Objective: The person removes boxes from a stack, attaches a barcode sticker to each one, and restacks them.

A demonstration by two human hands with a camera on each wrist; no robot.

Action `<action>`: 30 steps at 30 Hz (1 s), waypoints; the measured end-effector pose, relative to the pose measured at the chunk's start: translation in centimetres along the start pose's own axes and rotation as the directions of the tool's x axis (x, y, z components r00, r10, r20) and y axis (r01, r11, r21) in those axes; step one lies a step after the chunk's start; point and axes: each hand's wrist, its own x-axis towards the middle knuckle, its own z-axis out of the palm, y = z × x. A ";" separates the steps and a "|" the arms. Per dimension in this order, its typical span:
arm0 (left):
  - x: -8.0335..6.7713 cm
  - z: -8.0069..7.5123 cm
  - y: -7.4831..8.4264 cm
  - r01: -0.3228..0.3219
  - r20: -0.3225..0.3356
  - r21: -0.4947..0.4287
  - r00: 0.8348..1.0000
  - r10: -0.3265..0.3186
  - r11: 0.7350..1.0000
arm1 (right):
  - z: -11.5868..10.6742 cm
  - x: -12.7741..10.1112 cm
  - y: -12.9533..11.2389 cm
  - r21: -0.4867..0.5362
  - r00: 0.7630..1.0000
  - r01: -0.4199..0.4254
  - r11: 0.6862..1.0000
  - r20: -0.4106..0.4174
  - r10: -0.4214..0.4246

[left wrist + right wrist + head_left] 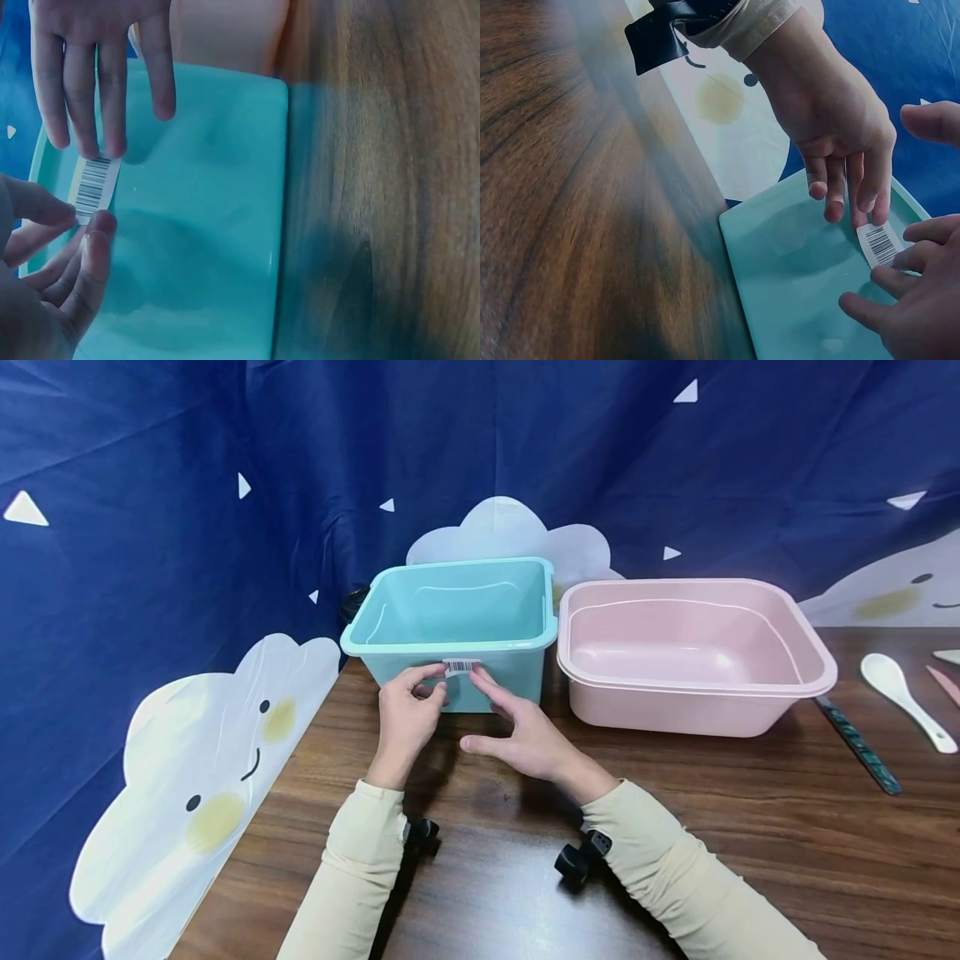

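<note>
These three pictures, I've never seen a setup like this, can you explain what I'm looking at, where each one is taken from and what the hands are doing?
No machine here: a person works with two bare hands, wearing three cameras. The wide picture comes from a head camera looking down at a wooden table. The other two come from cameras strapped to each wrist, close up and tilted.

On the table stand a teal bin and a pink basin side by side, with a white spoon further right.

The left hand pinches one end of a barcode sticker on the bin's front, just under the rim. The right hand touches the sticker's other end with straight fingers.
</note>
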 end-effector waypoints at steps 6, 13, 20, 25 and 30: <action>-0.1 0.1 0.0 -0.011 0.015 0.030 1.000 0.010 0.999 | 0.0 0.0 0.0 0.042 0.999 0.033 0.999 0.012 -0.033; 0.0 0.2 0.0 -0.025 0.015 0.036 1.000 0.025 0.999 | 0.0 0.1 0.3 0.093 0.999 0.040 0.995 0.028 -0.043; 0.0 0.2 0.1 -0.002 0.031 0.035 1.000 0.001 0.999 | 0.0 0.0 0.3 0.083 0.999 0.032 0.996 0.027 -0.034; -0.1 0.1 0.5 0.015 0.042 0.090 0.999 -0.019 0.996 | -0.1 0.0 0.0 0.074 0.999 0.024 0.997 0.026 -0.026; -0.3 0.1 1.0 0.053 0.056 0.124 0.997 -0.061 0.991 | -0.1 -0.1 -0.1 0.064 0.999 0.023 0.998 0.028 -0.025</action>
